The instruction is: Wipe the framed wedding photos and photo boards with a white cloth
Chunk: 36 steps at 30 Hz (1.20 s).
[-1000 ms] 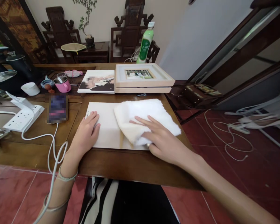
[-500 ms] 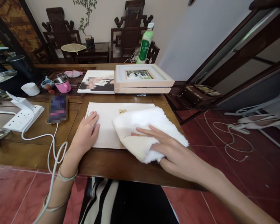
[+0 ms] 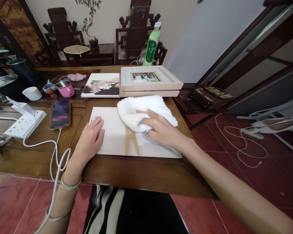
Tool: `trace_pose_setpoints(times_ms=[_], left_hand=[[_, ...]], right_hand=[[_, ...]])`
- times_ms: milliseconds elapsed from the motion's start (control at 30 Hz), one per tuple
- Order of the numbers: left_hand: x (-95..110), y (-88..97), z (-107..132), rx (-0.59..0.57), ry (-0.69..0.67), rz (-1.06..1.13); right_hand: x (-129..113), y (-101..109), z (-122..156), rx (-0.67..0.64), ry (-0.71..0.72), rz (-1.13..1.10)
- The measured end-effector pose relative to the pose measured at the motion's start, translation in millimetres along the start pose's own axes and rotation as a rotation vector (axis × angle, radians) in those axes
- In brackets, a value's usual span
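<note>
Brown wooden tabletop [image 3: 146, 174] is supporting a white board [image 3: 108, 130], which is lying flat near the front edge with two tan strips [image 3: 127, 144] running toward the person. Over its far right part, a fluffy white cloth [image 3: 152, 104] is sitting partly folded beneath the right hand [image 3: 159, 129], whose fingers are stretching across it; whether the thumb is pinching the fold, I cannot tell. The cloth is now lying farther from the person than half a second ago, exposing the strips' near ends and the near right corner, so the stroke is seemingly reaching the far side. Holding nothing, the left hand [image 3: 91, 138] is resting flat on the left end, thumb apart. Beyond, stacked frames [image 3: 136, 87] are standing beside a photo panel [image 3: 104, 92].
</note>
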<state>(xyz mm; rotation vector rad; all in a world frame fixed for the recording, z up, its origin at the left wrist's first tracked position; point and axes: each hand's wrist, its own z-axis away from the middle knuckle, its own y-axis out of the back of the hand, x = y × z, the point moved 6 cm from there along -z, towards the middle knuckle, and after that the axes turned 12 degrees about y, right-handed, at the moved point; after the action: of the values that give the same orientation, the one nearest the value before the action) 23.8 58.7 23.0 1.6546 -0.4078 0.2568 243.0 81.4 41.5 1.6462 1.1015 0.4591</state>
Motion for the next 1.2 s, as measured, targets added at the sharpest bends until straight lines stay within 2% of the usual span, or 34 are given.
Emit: trace_pose_setpoints(times_ms=[100,233,400,500,600,700,833,1067,1200], left_hand=[[-0.1,0.2,0.3,0.003,-0.003,0.000],[-0.1,0.5,0.0,0.005,0.002,-0.005],[0.3,0.5,-0.5,0.002,0.000,-0.012],[0.7,0.5,-0.7,0.009,-0.015,-0.010],[0.3,0.0,-1.1,0.015,-0.014,-0.008],[-0.2,-0.8,-1.4,0.013,-0.005,-0.008],[-1.0,-1.6,-1.2,0.010,-0.002,-0.005],[-1.1,-1.6,-0.9,0.006,-0.004,-0.007],[-0.2,-1.2,-0.7,0.002,-0.002,-0.011]], right_hand=[[-13.3,0.0,7.0,0.003,0.002,0.018],[-45.9,4.7,27.0,-0.021,0.004,0.010],[-91.9,21.1,51.6,-0.059,0.054,-0.032],[-105.7,29.8,55.7,-0.096,0.084,-0.039],[-104.4,29.0,51.8,-0.116,0.090,-0.063],[-94.1,18.4,44.0,-0.126,0.080,-0.077],[-74.7,2.7,28.6,-0.130,0.061,-0.067],[-37.0,-12.0,-10.3,-0.066,0.016,-0.064],[-42.7,-18.7,-18.5,-0.048,-0.024,0.011]])
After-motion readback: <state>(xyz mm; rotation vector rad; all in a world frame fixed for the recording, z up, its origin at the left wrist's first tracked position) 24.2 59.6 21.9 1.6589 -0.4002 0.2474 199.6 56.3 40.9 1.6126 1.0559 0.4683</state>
